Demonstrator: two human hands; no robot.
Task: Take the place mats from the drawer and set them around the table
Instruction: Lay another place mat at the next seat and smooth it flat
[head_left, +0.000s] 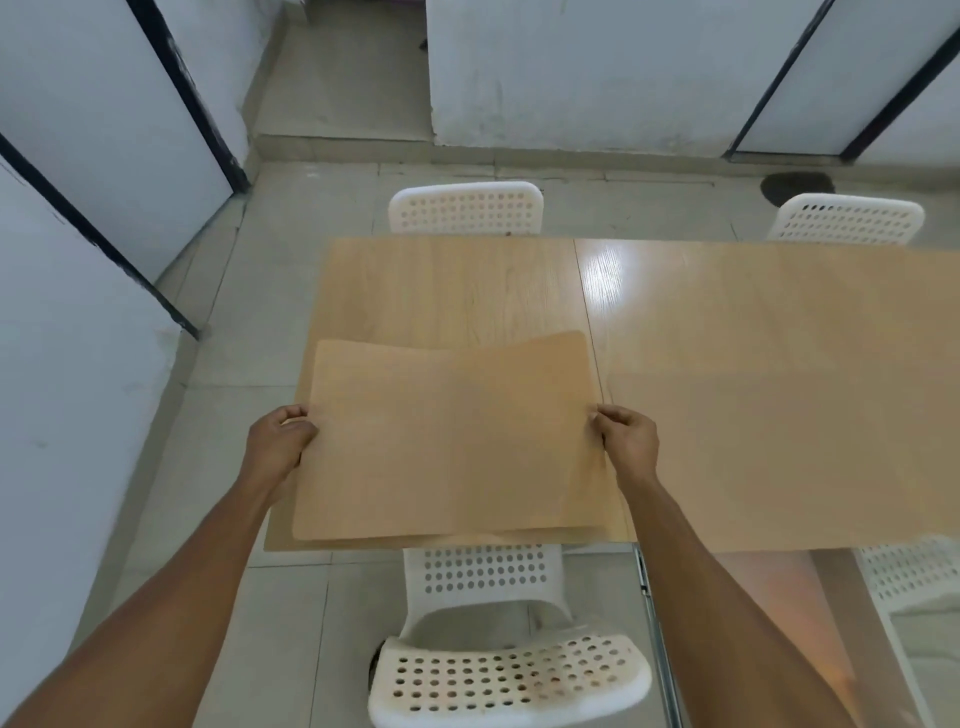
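Item 1: place mat (452, 441), tan, wood-grain finish, rounded corners, far edge bowed upward. Position: held over the near left end of the table (727, 322), at 6 o'clock of centre frame. A second tan edge shows just under its near side; whether this is another mat cannot be told.

Item 2: left hand (278, 441), at 9 o'clock of the mat, fingers curled round the mat's left edge, grasping it.

Item 3: right hand (626, 439), at 3 o'clock of the mat, fingers and thumb pinching the mat's right edge.

Item 4: table, light wood top in two panels with a seam, glossy reflection near the seam at 12 o'clock.

Item 5: white perforated chair (509, 670), at 6 o'clock, tucked at the near side below the mat.

Item 6: far chairs, white perforated: one (466, 208) at 12 o'clock, another (847, 218) at 2 o'clock.

Item 7: tiled floor (291, 597), pale.
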